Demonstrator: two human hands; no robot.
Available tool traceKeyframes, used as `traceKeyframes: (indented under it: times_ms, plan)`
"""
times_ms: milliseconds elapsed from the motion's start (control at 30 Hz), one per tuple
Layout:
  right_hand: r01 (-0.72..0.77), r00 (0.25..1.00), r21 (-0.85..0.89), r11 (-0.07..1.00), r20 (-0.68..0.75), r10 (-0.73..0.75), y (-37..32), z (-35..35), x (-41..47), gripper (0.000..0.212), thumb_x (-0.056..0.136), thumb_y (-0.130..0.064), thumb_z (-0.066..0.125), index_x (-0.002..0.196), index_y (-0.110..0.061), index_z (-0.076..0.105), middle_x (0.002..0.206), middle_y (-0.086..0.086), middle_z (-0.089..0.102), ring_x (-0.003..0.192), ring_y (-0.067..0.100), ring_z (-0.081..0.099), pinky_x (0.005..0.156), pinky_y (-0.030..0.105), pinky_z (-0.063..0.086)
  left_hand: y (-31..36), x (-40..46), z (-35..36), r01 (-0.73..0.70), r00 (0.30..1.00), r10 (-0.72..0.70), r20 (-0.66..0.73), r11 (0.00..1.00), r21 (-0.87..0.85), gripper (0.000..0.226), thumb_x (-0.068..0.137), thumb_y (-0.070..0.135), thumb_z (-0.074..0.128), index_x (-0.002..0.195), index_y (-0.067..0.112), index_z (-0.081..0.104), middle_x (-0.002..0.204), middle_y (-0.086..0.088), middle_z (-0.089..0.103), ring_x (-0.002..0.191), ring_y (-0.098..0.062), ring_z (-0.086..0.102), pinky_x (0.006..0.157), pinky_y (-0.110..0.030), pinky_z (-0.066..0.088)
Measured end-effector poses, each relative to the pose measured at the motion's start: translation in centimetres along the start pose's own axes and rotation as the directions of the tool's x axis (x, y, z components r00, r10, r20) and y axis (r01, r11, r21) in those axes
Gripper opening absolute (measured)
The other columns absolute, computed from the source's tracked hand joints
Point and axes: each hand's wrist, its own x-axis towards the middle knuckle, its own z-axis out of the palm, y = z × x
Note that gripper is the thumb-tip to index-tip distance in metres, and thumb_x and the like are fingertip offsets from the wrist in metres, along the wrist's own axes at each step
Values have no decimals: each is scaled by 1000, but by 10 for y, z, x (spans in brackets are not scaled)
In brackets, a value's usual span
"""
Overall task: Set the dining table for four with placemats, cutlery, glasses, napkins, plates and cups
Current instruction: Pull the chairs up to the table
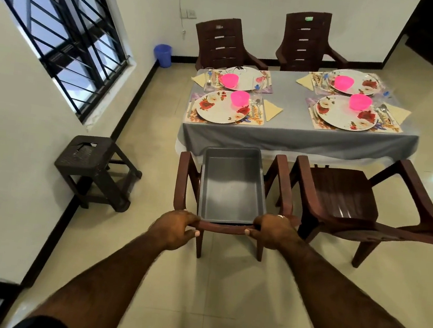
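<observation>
The dining table (pixel 295 135) under a grey cloth carries four floral placemats, each with a flowered plate (pixel 216 108), a pink cup (pixel 239 98), cutlery (pixel 255 104) and a yellow napkin (pixel 271 110). Clear glasses (pixel 208 78) stand at the far left setting. My left hand (pixel 175 225) and my right hand (pixel 274 231) both grip the top of the backrest of a brown plastic chair (pixel 182 181) at the table's near left side. An empty grey plastic bin (pixel 231 187) sits on that chair's seat.
A second brown chair (pixel 341 201) stands to the right, turned at an angle. Two more chairs (pixel 224 45) are at the table's far side. A dark stool (pixel 95 165) stands by the left wall, and a blue bucket (pixel 162 55) sits in the far corner.
</observation>
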Motion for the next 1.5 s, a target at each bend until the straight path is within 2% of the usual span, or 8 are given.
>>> traceKeyframes:
  times_ms: [100,267,500,700,800,1033,1267,1500]
  plan:
    - [9,1000,73,997,16,-11,-33,2,7,40,93,-67,60,108,-31,70,95,-6,67,89,14,64,83,39,60,-27,-6,-10,53,998,-57,-21,986,-158,39,98,56,63,133,39,66,129,17,68,118,-9,63,103,-34,54]
    - [41,998,101,994,33,-44,-116,18,39,41,91,-71,58,105,-34,69,93,-9,66,87,11,63,81,39,59,-101,-9,-15,211,975,-223,-8,932,-294,56,98,60,61,144,28,60,148,4,60,129,-19,60,102,-34,51]
    - [10,1000,123,992,-18,-7,-251,22,109,50,91,-73,54,103,-26,70,105,-2,70,95,21,65,87,40,57,-271,-14,-37,217,975,-219,38,906,-363,51,97,56,66,138,25,65,136,2,68,109,-12,67,90,-31,55]
    - [-60,994,105,993,100,49,-339,14,158,46,92,-71,56,106,-29,69,113,-2,70,104,23,67,92,41,57,-367,2,-89,266,964,-245,105,911,-315,48,96,60,64,133,29,67,128,5,70,105,-12,67,90,-33,56]
    - [-77,992,133,988,110,63,-353,14,202,45,86,-78,56,99,-37,64,115,-7,70,101,16,66,92,42,58,-395,37,-115,246,969,-229,92,906,-345,47,97,58,64,133,28,67,127,5,70,106,-13,67,92,-35,57]
    - [-68,986,236,969,166,29,-388,-8,324,59,94,-66,63,136,-24,64,139,-2,64,126,20,60,107,39,51,-456,137,-140,253,964,-200,175,893,-373,48,95,57,66,134,29,67,124,7,69,107,-12,67,94,-38,58]
    - [-5,961,136,991,273,-33,-406,-58,488,62,92,-70,59,137,-28,62,141,0,62,126,20,60,106,37,50,-542,264,-185,369,925,-298,234,851,-374,51,93,57,67,133,25,68,119,3,73,103,-15,70,95,-43,59]
    - [91,980,103,990,168,-108,-433,-155,642,56,94,-69,57,133,-29,63,132,1,64,118,19,61,100,33,49,-602,402,-255,356,934,-316,165,813,-461,42,92,49,74,125,23,73,116,0,76,102,-16,71,94,-35,58]
